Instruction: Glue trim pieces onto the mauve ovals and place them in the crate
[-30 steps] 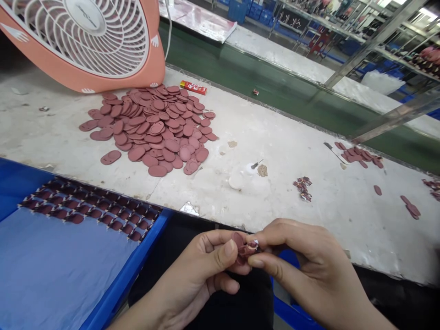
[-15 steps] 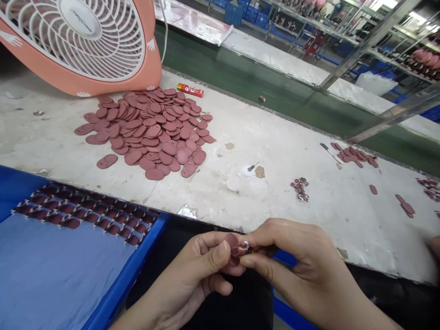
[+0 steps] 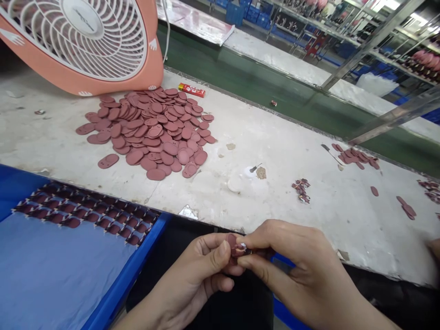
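Over the bench's near edge, my left hand (image 3: 202,268) pinches a dark-red oval piece (image 3: 231,240), flat and sole-like, between thumb and fingers. Against it sits a small decorated part (image 3: 241,248) with white and orange bits, like a tiny strap. My right hand (image 3: 295,261) grips this part between thumb and index finger, from the right. Fingertips cover much of both pieces, so how they join is hidden. Similar oval pieces lie in a large pile (image 3: 154,133) on the bench. A small cluster of decorated parts (image 3: 301,190) lies beyond my right hand.
An orange fan (image 3: 103,87) stands behind the pile, near a red-and-yellow tube (image 3: 191,90). At left, a blue tray (image 3: 144,243) holds rows of joined pieces (image 3: 72,222). A green conveyor belt (image 3: 240,73) runs behind the bench. Another person's blurred hand (image 3: 436,247) shows at right.
My right fingertips have shifted slightly left over the held pieces, covering more of the oval. A small item on the belt has travelled right. The view has moved slightly.
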The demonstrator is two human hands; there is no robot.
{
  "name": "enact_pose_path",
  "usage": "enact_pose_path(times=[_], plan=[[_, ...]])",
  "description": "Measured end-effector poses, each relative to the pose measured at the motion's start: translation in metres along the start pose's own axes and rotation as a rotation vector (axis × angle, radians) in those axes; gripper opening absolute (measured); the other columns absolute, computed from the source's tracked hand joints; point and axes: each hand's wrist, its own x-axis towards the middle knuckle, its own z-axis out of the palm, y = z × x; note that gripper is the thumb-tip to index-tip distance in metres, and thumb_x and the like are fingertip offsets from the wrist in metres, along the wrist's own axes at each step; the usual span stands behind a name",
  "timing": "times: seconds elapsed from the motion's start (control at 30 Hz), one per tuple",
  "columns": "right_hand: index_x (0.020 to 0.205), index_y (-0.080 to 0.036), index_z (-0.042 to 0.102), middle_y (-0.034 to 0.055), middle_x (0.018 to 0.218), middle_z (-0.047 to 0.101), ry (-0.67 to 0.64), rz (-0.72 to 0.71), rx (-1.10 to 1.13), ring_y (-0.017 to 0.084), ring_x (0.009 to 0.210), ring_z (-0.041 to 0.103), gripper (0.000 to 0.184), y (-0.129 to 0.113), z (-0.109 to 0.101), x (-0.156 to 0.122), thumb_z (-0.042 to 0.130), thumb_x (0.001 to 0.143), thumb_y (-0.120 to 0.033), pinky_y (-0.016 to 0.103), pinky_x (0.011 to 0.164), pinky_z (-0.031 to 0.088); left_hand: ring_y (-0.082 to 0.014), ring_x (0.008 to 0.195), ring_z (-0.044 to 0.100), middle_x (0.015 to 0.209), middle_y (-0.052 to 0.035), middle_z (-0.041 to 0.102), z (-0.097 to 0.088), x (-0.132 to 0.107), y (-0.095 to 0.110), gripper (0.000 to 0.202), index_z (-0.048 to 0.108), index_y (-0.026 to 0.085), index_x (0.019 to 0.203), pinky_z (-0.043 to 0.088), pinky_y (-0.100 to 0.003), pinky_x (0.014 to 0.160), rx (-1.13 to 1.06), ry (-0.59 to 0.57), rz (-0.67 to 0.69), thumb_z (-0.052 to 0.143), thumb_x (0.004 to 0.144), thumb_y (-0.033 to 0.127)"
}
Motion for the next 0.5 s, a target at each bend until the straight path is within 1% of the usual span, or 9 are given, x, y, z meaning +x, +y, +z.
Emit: enact_pose_path(times=[0.13,0.23,0.33,0.43,0.5], plan=[[0.096,-0.017,0.066,-0.0015,0.080,0.068,0.019,-0.029,-0.028,0.006,0.071,0.064,0.015,-0.001,0.002,0.000,0.063,0.085,-0.006,0.013,0.065,0.049,-0.0049,0.058,0.053,0.068,0.0004,0.060,-0.001,-0.001,-0.004,0.025,0.075,0.012,0.084,0.046,-0.010,0.050,-0.026,-0.004,0.006,0.079,0.074,0.035],[0.094,-0.018,0.066,-0.0016,0.078,0.067,0.017,-0.054,-0.046,0.007,0.068,0.063,0.014,0.000,0.001,-0.001,0.063,0.086,-0.006,0.013,0.063,0.049,-0.0051,0.058,0.053,0.067,0.0000,0.061,0.002,-0.003,-0.003,0.025,0.076,0.013,0.083,0.046,-0.010,0.051,-0.012,-0.024,0.003,0.079,0.074,0.037],[0.093,-0.018,0.065,-0.0009,0.075,0.067,0.012,-0.101,-0.082,0.008,0.066,0.064,0.012,-0.001,0.000,-0.004,0.063,0.087,-0.008,0.015,0.063,0.051,-0.0056,0.058,0.056,0.068,-0.0006,0.066,0.007,-0.006,0.001,0.029,0.077,0.015,0.082,0.046,-0.011,0.049,-0.001,-0.022,0.016,0.082,0.068,0.040],[0.099,-0.018,0.065,0.0013,0.085,0.071,0.016,-0.180,-0.131,0.010,0.073,0.068,0.015,-0.005,-0.002,-0.010,0.066,0.087,-0.009,0.014,0.068,0.055,-0.0063,0.056,0.061,0.067,0.0007,0.071,0.011,-0.011,0.005,0.030,0.078,0.017,0.080,0.048,-0.012,0.048,0.021,-0.015,0.033,0.087,0.060,0.037],[0.104,-0.021,0.067,-0.0001,0.088,0.072,0.036,-0.191,-0.154,0.010,0.074,0.069,0.022,-0.010,-0.003,-0.016,0.070,0.085,-0.011,0.012,0.069,0.057,-0.0062,0.053,0.062,0.062,0.0025,0.072,0.012,-0.015,0.007,0.030,0.079,0.020,0.079,0.048,-0.013,0.049,0.034,-0.030,0.027,0.089,0.055,0.034]])
